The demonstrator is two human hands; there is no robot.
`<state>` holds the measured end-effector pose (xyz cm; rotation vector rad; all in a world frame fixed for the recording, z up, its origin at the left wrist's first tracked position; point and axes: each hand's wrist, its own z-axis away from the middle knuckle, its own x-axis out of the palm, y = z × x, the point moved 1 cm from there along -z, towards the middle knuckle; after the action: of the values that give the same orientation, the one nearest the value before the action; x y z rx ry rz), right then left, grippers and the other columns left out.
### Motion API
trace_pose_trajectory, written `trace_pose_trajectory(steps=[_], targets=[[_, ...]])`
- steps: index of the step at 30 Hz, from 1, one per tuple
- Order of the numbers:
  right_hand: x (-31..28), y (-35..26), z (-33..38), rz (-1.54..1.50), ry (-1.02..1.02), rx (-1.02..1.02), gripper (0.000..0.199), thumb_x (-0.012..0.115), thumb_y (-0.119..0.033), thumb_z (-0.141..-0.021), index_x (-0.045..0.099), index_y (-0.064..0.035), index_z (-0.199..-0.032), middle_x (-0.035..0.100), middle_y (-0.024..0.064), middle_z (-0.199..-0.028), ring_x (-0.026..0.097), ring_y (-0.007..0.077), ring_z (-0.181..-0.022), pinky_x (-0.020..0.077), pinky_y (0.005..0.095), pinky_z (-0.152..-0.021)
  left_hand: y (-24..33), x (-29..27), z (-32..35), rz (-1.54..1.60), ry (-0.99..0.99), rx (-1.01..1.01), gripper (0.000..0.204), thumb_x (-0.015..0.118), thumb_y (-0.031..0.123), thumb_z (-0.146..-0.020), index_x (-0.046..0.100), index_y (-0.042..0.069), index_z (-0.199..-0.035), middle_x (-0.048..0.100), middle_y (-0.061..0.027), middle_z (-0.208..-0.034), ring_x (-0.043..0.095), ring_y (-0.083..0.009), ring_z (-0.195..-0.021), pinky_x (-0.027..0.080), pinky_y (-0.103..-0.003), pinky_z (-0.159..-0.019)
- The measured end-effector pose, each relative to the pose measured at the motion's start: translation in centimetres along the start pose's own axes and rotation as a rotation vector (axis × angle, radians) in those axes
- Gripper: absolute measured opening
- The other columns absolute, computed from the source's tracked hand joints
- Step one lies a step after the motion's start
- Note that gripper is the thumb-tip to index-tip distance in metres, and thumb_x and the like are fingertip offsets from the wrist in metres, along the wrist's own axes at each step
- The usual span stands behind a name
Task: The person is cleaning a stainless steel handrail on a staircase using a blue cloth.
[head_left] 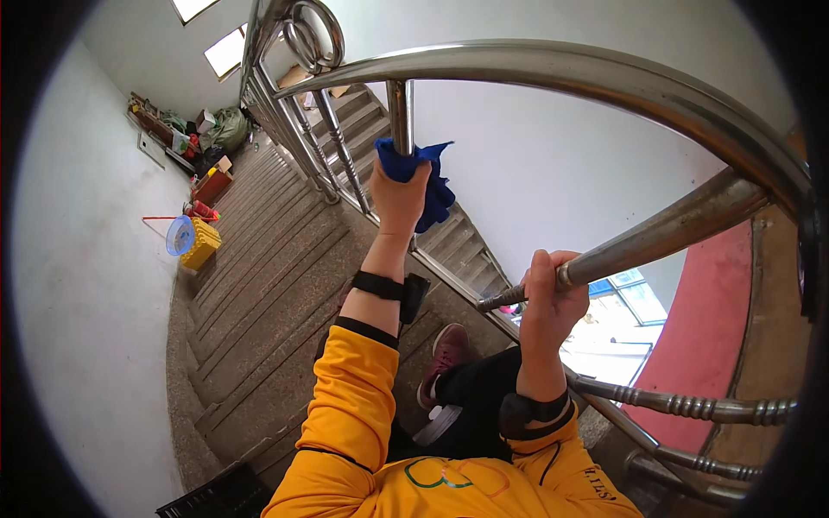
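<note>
A blue cloth [439, 192] is wrapped around an upright metal baluster [401, 112] of the stair railing, and my left hand [399, 190] grips both through the cloth, just below the handrail. To the right, my right hand [553, 298] is closed around another, thicker metal baluster [665, 226]. The curved, shiny handrail [553, 56] arches above both hands. My sleeves are orange, with black straps on both forearms.
Stone stairs [268, 311] run down along the left wall. A yellow bucket [203, 244], a blue basin [180, 235] and a pile of bags and boards [203, 134] sit by that wall. Beyond the railing lies another flight [462, 246]. My shoe [449, 350] is on a step.
</note>
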<state>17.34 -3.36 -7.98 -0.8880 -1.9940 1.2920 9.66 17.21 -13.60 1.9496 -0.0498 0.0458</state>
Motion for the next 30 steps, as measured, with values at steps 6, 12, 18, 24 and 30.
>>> trace_pose_trajectory(steps=[6,12,18,24,30], targets=[[0.0,-0.2,0.2,0.004,-0.013,0.004,0.012,0.058,-0.007,-0.088,0.048,-0.0067,-0.082,0.045,-0.0006,-0.060,0.042,0.0054,-0.052,0.0361,0.0194,-0.049,-1.2,-0.3,0.1,0.026,0.012,-0.034,0.021,0.070,0.010,-0.073,0.059,0.004,-0.090,0.062,-0.0033,-0.079,0.058,-0.0113,-0.071,0.047,-0.026,-0.065],[-0.4,0.1,0.1,0.005,-0.025,-0.020,0.011,0.058,-0.007,-0.088,0.048,-0.0066,-0.083,0.045,-0.0011,-0.060,0.043,0.0053,-0.052,0.0356,0.0189,-0.049,-0.7,-1.5,-0.7,0.267,-0.271,-0.309,0.018,0.069,0.007,-0.074,0.060,0.003,-0.089,0.062,-0.0027,-0.079,0.059,-0.0114,-0.069,0.048,-0.026,-0.063],[-0.2,0.1,0.2,0.000,-0.020,0.002,0.012,0.058,-0.007,-0.088,0.048,-0.0066,-0.082,0.045,-0.0012,-0.061,0.042,0.0054,-0.052,0.0357,0.0193,-0.050,-2.9,-1.5,0.0,0.206,-0.327,-0.290,0.022,0.070,0.009,-0.075,0.059,0.004,-0.093,0.063,-0.0044,-0.079,0.061,-0.0131,-0.069,0.051,-0.028,-0.061],[-0.3,0.1,0.1,0.009,-0.018,-0.036,0.011,0.057,-0.006,-0.088,0.047,-0.0068,-0.082,0.046,-0.0007,-0.062,0.042,0.0055,-0.052,0.0366,0.0204,-0.050,-5.8,-0.8,2.2,0.076,-0.104,-0.216,0.027,0.071,0.011,-0.074,0.057,0.004,-0.096,0.062,-0.0054,-0.079,0.062,-0.0144,-0.068,0.050,-0.028,-0.059],[-0.1,0.4,0.2,0.017,-0.003,-0.028,0.010,0.056,-0.005,-0.088,0.047,-0.0066,-0.084,0.046,-0.0005,-0.065,0.041,0.0054,-0.052,0.0370,0.0209,-0.050,-10.0,-1.0,5.4,-0.147,0.088,-0.094,0.027,0.069,0.008,-0.074,0.053,0.006,-0.095,0.060,-0.0054,-0.075,0.059,-0.0143,-0.059,0.048,-0.028,-0.051]])
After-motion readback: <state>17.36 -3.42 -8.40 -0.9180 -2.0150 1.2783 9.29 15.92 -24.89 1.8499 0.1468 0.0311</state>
